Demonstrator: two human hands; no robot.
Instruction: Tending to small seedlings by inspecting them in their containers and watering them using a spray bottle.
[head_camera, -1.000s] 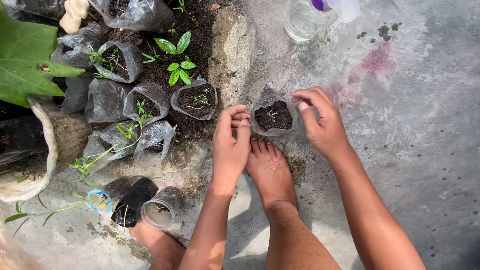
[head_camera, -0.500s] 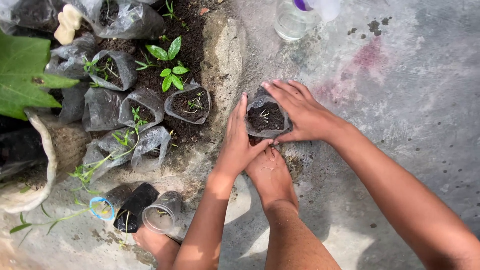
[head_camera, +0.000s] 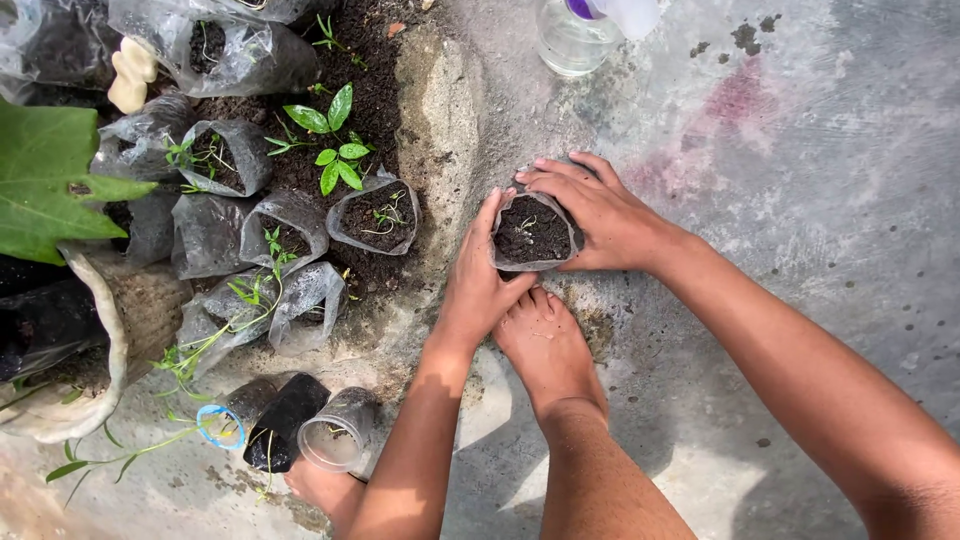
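A small clear plastic seedling bag (head_camera: 532, 234) filled with dark soil and a tiny sprout stands on the concrete floor. My left hand (head_camera: 478, 277) presses flat against its left side. My right hand (head_camera: 596, 212) cups its right and far side. Both hands together clasp the bag. My bare foot (head_camera: 548, 345) rests just below it.
Several more soil-filled bags with seedlings (head_camera: 378, 216) sit in a dirt bed at the left. A clear spray bottle (head_camera: 577, 32) stands at the top. Empty plastic cups (head_camera: 335, 430) and a black bag (head_camera: 283, 420) lie at the lower left. A large green leaf (head_camera: 45, 180) overhangs the left edge.
My hands went from pinching the bag's rim to closing flat around its sides. The view has shifted slightly.
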